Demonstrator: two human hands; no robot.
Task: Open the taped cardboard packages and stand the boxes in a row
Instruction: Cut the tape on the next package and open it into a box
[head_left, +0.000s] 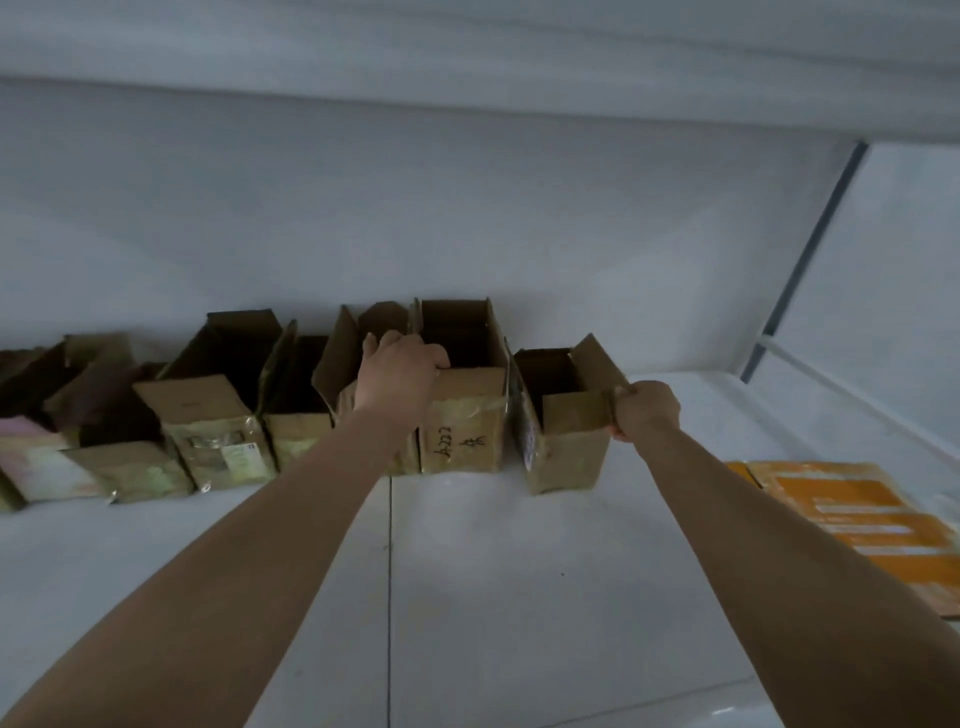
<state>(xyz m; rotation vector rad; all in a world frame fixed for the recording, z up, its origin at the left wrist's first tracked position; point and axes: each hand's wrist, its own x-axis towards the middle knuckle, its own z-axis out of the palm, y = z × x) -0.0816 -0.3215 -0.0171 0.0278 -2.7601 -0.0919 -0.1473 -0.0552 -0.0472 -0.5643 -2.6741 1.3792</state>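
You are looking down at a white tiled floor (519, 571) where a row of opened cardboard boxes stands along the foot of a pale wall (467, 208). Both your bare arms reach forward. Your left hand (402, 371) is curled over the near top rim of a tall box with handwriting (462, 436) on its front face, the fingers hooked inside the opening and the thumb on the outside. Your right hand (644, 408) is closed around the near right top corner of the end box (563, 441), the last one at the right of the row, pinching its cardboard edge. This end box stands upright, slightly turned, just beside the handwritten box, with its flaps raised. To the left of the handwritten box the row goes on with a narrow box (301, 410) whose flaps stand up, then a box with a paper label (218, 431), then lower, darker boxes (104, 431) that run to the left edge of view and are too blurred to count. On the floor near the right edge, well apart from the row, lies a flat orange package (857, 519) with pale stripes.
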